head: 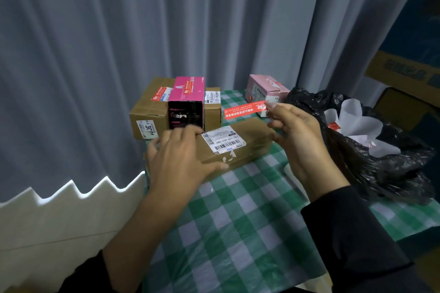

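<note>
Two hands shared the job. The right hand (295, 131) pinched one end of a red strip (245, 109) between thumb and fingertips, with its other fingers loosely curled beneath. The left hand (181, 157) lay spread and flat over the left end of the parcel (250, 147), pressing rather than clasping, its thumb along the front edge.

The strip stuck out level to the left of the pinching grip, raised above the parcel's far edge. Its loose end looked clear of the cardboard, though whether any part was attached out of sight could not be told. The parcel lay on the checked desk (238, 221), below and to the left of that grip, with its label (222, 141) facing up between the two hands.

Doing this step well seemed to call for three things:
- **Pull:** if any of the strip held, a low, steady pull along its length would have served better than a snatch upward.
- **Weight:** the flat hand needed to bear down, so the parcel neither lifted nor slid towards the brown box (147, 114) and pink box (189, 89) just beyond it.
- **Release:** sticky tape likely clings to fingers, so a small pinch at the very end was the safer hold. The bin bag (381, 162) stood open just to the right of the grip, already holding white paper (357, 123), and wiping the strip off against its rim would probably have freed it more cleanly than shaking it loose
</note>
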